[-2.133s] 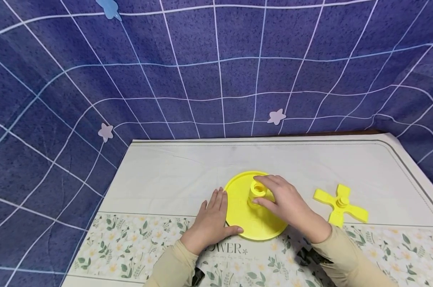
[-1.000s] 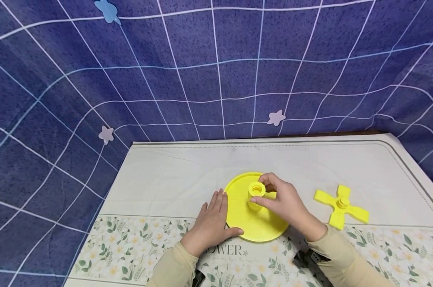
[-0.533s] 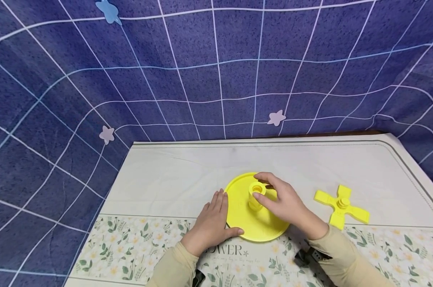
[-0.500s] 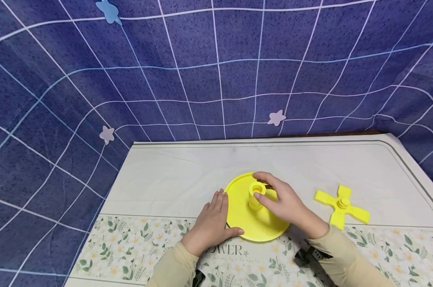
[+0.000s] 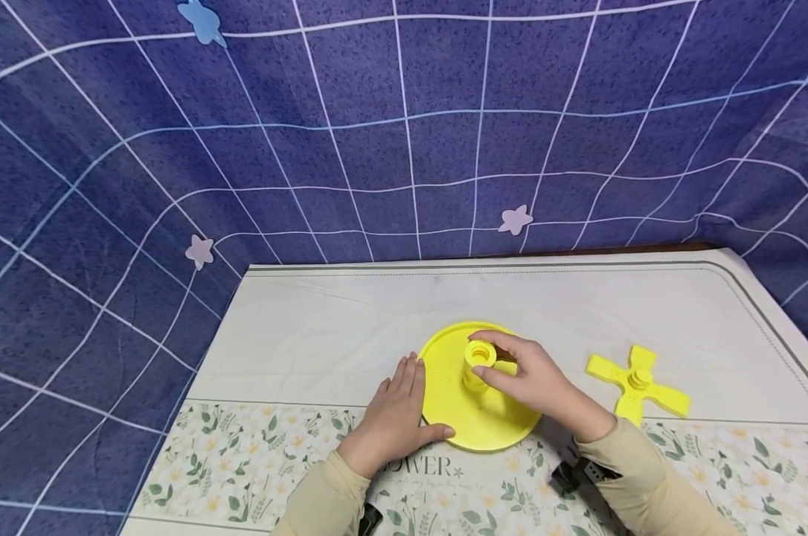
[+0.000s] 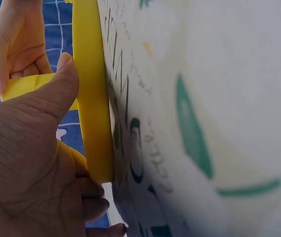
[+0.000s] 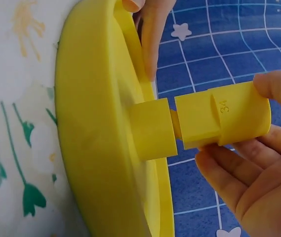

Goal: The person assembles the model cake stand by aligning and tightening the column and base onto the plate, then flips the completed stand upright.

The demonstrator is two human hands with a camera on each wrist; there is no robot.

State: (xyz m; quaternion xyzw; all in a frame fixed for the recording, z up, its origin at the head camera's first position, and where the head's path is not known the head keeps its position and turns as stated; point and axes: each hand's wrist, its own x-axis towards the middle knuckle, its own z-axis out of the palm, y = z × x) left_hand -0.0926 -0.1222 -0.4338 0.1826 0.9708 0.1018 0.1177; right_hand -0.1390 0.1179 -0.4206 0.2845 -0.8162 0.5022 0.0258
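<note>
- Standing over the middle of the yellow tray (image 5: 444, 391), the yellow tube (image 7: 219, 113) is leaving a gap above the tray's stub (image 7: 153, 129)
- Right hand (image 5: 541, 376) is pinching the tube, apparently screwing it on; the next move is likely calling for more turning
- Left hand (image 5: 393, 417), fingers straight, thumb spread, is bracing the tray's left rim
- One tray, one tube, one stub, two hands; one four-armed piece (image 5: 638, 381) is lying right of the tray
</note>
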